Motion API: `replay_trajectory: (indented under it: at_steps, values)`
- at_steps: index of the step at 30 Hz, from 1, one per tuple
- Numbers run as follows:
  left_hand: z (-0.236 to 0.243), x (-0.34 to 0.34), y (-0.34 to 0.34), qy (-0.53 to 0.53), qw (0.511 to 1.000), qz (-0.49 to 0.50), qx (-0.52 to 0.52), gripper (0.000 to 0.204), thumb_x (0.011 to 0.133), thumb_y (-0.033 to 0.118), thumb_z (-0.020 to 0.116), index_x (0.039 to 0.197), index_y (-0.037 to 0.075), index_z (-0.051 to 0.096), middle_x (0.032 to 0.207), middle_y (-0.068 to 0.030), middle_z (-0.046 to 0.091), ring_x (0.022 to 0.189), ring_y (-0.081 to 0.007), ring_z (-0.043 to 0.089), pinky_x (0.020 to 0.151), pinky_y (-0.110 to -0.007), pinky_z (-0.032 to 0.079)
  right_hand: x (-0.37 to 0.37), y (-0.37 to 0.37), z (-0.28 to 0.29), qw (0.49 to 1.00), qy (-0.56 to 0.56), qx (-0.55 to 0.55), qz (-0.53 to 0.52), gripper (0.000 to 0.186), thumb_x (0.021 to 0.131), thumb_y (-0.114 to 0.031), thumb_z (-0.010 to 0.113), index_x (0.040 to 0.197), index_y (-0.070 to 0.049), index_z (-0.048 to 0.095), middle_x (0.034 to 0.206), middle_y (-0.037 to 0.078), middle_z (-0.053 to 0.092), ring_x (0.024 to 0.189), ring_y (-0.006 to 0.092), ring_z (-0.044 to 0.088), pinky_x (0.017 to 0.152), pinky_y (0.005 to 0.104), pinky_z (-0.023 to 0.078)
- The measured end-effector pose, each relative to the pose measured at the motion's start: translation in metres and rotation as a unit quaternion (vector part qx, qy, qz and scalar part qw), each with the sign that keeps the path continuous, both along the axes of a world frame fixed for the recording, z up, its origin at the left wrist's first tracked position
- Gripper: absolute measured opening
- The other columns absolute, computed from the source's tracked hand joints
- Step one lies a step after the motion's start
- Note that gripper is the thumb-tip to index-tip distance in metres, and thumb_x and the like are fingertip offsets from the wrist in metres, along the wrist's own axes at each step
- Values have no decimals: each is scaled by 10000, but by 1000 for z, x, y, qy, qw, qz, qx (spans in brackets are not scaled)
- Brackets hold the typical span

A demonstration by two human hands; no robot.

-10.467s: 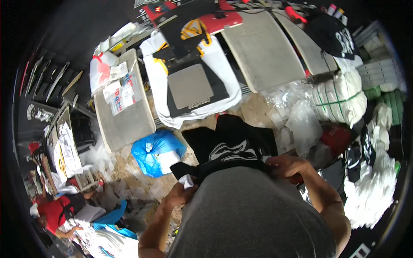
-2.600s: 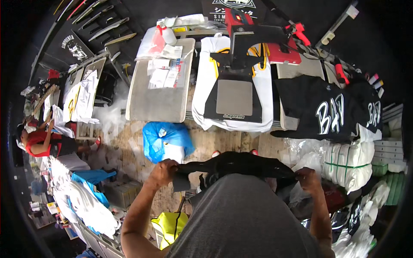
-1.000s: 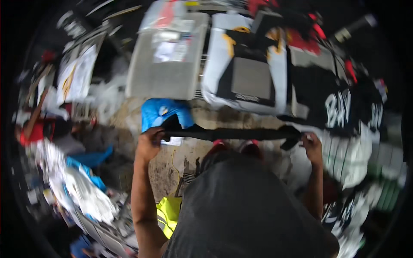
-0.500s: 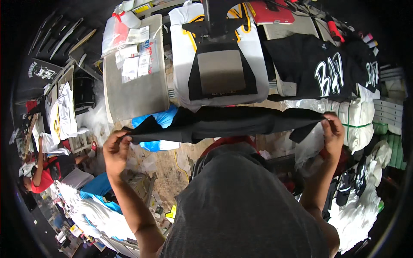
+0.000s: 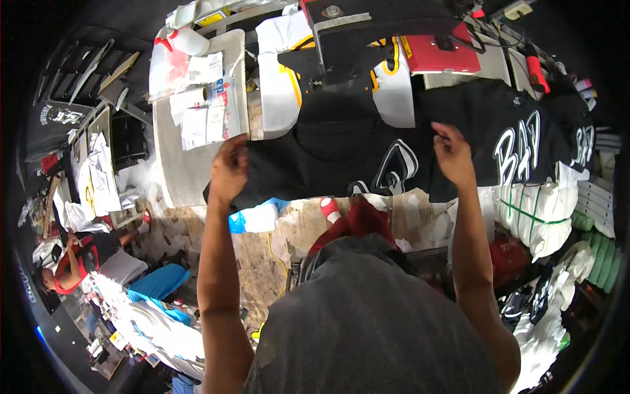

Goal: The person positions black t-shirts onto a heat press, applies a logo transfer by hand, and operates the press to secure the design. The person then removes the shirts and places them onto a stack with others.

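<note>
A black shirt [image 5: 315, 154] lies draped across the platen ahead of me, with part of a white print showing near its front edge. My left hand [image 5: 230, 169] is at the shirt's left end, its fingers loosely curved and apart, slightly blurred. Over at the right end, my right hand [image 5: 453, 154] hovers close to the cloth with fingers parted and nothing visible between them. Beneath and behind the black shirt shows a white jersey [image 5: 281, 108] with black and yellow trim. A dark press arm [image 5: 387, 33] stands above it.
On the left, a grey board [image 5: 164, 148] carries papers and a plastic bag, with a red-topped spray bottle [image 5: 190, 41] behind. Another black printed shirt [image 5: 479, 125] lies at right, near a red box [image 5: 440, 52]. A strapped white bundle [image 5: 535, 217] sits beyond. Another person [image 5: 75, 266] is far left.
The black shirt went from a folded strip stretched between my hands to lying over the platen. Both hands moved forward and inward and let go of it.
</note>
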State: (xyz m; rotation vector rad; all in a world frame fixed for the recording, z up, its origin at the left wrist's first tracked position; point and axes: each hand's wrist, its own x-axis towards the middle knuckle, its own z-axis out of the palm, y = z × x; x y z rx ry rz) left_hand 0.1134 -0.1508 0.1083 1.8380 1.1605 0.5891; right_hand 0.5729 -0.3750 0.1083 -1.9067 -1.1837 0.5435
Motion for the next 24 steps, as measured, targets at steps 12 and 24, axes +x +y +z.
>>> replay_trajectory:
  at_steps: [12,24]
  values:
    - [35,63,15,73,990,-107,-60,128,886,33,517,959,-1,618,741,-94,588,695,-129,535,658,-296,463,-35,71,39,978,26,-102,180,148,876,-63,586,1009,-9,619,831,120,633,751,164,588,718,309,487]
    - [117,23,-51,1,981,-193,6,125,887,86,634,970,0,669,865,-72,660,801,-146,603,758,-279,478,-70,-5,124,971,48,-51,230,119,842,3,624,957,30,616,851,75,587,763,155,545,691,304,443]
